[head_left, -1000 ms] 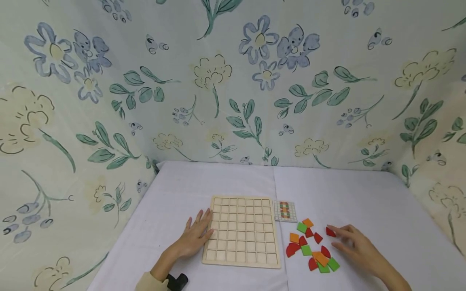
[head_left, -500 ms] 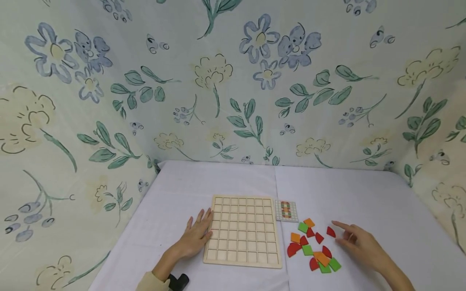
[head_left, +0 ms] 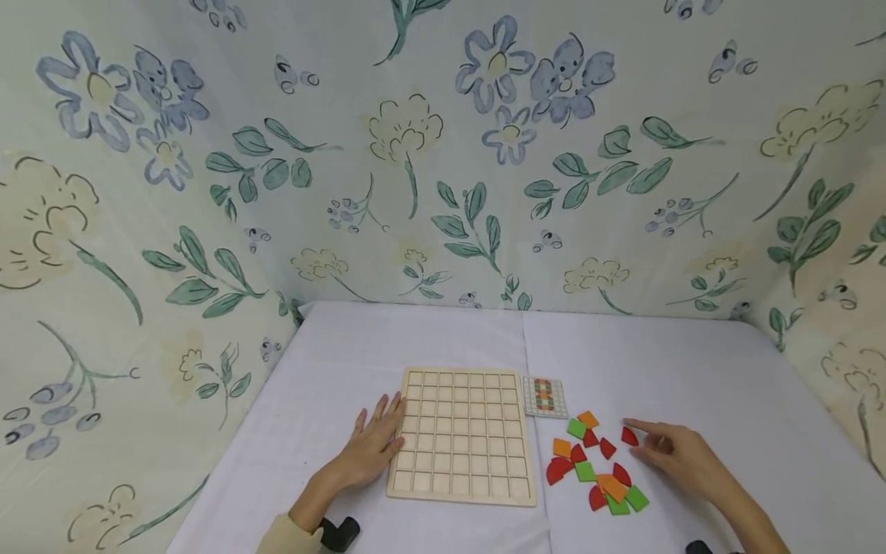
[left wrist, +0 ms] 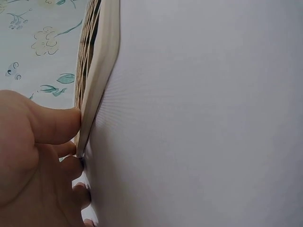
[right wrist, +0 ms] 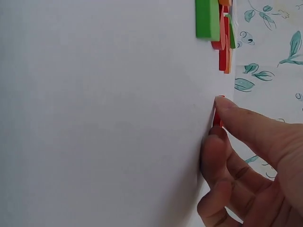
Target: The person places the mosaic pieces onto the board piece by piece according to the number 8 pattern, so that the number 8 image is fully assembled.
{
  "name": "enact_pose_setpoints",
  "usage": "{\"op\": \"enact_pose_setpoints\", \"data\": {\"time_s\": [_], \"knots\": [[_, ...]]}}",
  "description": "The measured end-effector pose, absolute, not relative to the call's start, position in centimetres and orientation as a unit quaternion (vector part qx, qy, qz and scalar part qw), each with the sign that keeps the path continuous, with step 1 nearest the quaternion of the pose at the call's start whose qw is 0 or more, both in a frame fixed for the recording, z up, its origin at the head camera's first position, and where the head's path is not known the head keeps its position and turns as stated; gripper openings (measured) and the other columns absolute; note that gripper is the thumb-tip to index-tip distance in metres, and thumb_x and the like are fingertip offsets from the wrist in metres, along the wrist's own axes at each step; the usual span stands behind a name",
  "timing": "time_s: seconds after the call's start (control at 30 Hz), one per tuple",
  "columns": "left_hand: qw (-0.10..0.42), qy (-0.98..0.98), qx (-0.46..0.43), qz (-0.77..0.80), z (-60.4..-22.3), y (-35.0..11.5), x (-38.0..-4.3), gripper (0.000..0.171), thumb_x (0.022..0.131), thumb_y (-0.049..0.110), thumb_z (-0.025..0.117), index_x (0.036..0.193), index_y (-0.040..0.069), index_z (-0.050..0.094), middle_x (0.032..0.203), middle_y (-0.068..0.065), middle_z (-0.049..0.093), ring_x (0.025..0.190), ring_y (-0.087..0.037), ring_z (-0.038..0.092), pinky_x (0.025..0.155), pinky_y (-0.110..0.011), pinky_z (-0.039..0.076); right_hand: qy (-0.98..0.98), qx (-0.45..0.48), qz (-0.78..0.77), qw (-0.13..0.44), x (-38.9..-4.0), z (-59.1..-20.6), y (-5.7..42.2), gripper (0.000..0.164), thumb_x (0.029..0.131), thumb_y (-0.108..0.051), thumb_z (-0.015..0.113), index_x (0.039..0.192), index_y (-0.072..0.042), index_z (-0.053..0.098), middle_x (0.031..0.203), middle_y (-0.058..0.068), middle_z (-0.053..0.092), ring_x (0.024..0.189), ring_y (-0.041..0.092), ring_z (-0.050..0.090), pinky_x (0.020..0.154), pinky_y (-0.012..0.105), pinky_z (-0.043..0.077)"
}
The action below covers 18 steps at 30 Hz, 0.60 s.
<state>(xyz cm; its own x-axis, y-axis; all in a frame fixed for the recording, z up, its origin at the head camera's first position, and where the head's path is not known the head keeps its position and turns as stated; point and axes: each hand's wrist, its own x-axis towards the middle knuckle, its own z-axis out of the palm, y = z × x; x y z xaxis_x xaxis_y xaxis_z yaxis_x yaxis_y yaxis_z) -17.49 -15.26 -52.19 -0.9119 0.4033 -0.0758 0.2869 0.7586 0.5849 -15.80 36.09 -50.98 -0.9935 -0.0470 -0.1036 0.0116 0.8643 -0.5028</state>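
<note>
On the left, a floral fabric point(head_left: 228, 261) hung down and ran behind the white-covered worktop point(head_left: 353, 331) to its far right side. A beige sleeve point(head_left: 285, 533) and a black object point(head_left: 339, 534) showed at the lower left edge of the view. The left hand point(head_left: 370, 450) lay flat with its fingers spread, its grip released; in the left wrist view the thumb touched the side of the wooden board point(head_left: 460, 435). The board rested flat on the worktop, divided by raised ridges into a grid of square cells. Just beside its upper right corner lay a small card point(head_left: 544, 396) printed with a grid and a coloured pattern.

Further right, loose pieces were scattered: an orange square point(head_left: 561, 448) and a rounded red piece point(head_left: 559, 470) at the near left, a green square point(head_left: 577, 428) below another orange one, and red wedges among them. Toward the front, an orange piece point(head_left: 612, 488) overlapped some of its neighbours. Slightly apart from these, the red wedge point(head_left: 628, 436) lay at the fingertips of the right hand point(head_left: 681, 459), whose grip pinched it between thumb and finger, low against the worktop. Another black object point(head_left: 699, 547) showed at the lower right.
</note>
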Motion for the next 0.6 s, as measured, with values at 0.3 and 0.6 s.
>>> {"op": "enact_pose_setpoints", "data": {"time_s": [0.3,0.6], "knots": [[0.1,0.933,0.185,0.291,-52.02,-15.28,-17.47,0.063,0.11,0.02,0.045,0.164,0.002,0.018,0.174,-0.016,0.012,0.162,-0.041,0.003,0.126,-0.069,-0.004,0.955,0.004,-0.285,0.078,-16.39,-50.71,35.92,0.045,0.089,-0.014,0.081,0.131,-0.001,0.07,0.079,0.001,0.061,0.064,0.014,0.054,0.054,0.021,0.048],[0.1,0.935,0.186,0.284,-52.23,-15.32,-17.63,0.063,0.111,0.021,0.044,0.165,0.002,0.018,0.174,-0.016,0.011,0.162,-0.041,0.003,0.126,-0.069,-0.003,0.969,-0.022,-0.244,0.041,-16.67,-50.69,35.92,0.032,0.084,-0.013,0.084,0.115,-0.008,0.078,0.082,-0.001,0.063,0.072,0.013,0.05,0.055,0.02,0.045]]}}
